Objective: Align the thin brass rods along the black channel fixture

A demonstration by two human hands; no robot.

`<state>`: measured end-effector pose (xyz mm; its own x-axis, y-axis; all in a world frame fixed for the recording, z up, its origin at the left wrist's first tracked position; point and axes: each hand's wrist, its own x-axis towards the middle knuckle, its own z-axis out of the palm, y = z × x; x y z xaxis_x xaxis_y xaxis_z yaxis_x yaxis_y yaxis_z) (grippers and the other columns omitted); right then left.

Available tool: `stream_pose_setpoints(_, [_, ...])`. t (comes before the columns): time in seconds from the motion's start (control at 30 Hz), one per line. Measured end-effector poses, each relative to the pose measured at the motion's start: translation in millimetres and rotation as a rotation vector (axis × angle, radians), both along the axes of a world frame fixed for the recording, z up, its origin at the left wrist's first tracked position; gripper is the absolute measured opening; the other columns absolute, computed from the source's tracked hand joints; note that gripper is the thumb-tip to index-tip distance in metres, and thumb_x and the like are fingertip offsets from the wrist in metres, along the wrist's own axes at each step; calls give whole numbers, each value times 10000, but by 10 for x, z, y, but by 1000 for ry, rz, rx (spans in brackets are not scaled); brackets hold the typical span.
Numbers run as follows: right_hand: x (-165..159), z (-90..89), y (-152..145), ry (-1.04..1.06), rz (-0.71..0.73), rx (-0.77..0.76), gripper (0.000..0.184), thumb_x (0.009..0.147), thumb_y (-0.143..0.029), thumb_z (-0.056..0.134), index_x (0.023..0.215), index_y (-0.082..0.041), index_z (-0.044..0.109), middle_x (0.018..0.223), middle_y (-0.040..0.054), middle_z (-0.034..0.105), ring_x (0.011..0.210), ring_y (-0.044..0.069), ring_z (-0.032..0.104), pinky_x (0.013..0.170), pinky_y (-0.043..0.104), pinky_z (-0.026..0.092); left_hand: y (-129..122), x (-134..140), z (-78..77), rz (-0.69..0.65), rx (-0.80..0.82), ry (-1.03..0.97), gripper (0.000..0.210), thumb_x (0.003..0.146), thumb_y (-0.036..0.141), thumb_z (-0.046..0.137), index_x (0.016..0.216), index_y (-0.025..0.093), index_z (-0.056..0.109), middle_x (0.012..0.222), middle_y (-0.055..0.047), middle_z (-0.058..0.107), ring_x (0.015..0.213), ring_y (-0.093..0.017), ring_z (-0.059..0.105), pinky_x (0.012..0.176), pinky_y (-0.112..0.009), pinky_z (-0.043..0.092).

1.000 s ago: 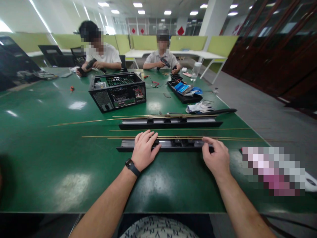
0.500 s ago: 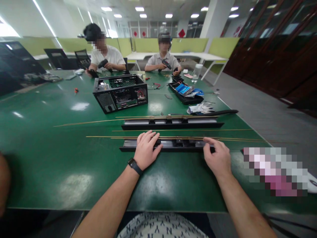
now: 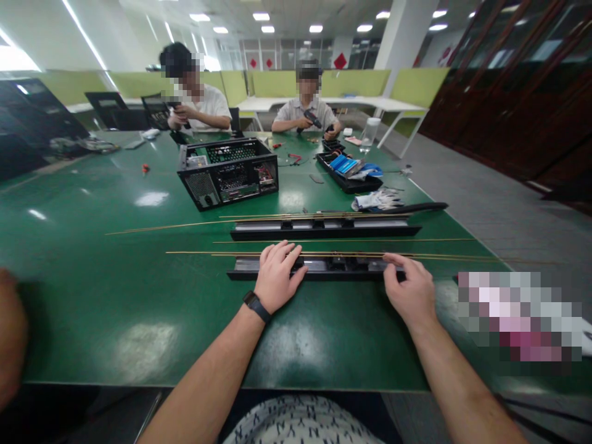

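A long black rail [image 3: 319,275] with a pale inner channel and black blocks lies crosswise on the table before me. My left hand [image 3: 280,271], a dark watch on its wrist, rests palm down over the rail's left half. Its fingers are stretched across to the far edge. At the right end, my right hand [image 3: 411,285] curls round the rail, thumb on the near side and index finger at the far side. Thin brass-coloured rods [image 3: 351,253] run along the rail's far edge, by my fingertips. A second, similar rail [image 3: 370,232] lies parallel behind it, with more rods.
Farther back are an open black computer case [image 3: 229,182], a black tray [image 3: 342,180] with blue items, and white gloves [image 3: 379,198]. Across the green table [image 3: 92,296] sit two people with power drivers. Someone's arm [image 3: 12,333] shows at far left.
The view has shifted slightly. Both my hands keep their places on the rail. The person at back left has raised the driver nearer the face.
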<state>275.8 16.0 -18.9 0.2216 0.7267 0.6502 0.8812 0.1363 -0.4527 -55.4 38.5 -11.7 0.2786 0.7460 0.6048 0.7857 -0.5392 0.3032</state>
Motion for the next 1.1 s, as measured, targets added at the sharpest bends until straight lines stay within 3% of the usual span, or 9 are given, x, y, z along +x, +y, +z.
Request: stream_pose_setpoints(1.1, [-16, -16, -2, 6, -5, 5, 268, 963, -318, 567, 1103, -248, 784, 1095, 69, 836, 1079, 275, 740, 1055, 476, 497, 3, -11, -6, -8, -19, -7, 432, 1034, 368, 698, 1446, 241, 674, 1431, -138, 738, 1442, -346, 620, 1242, -571, 396])
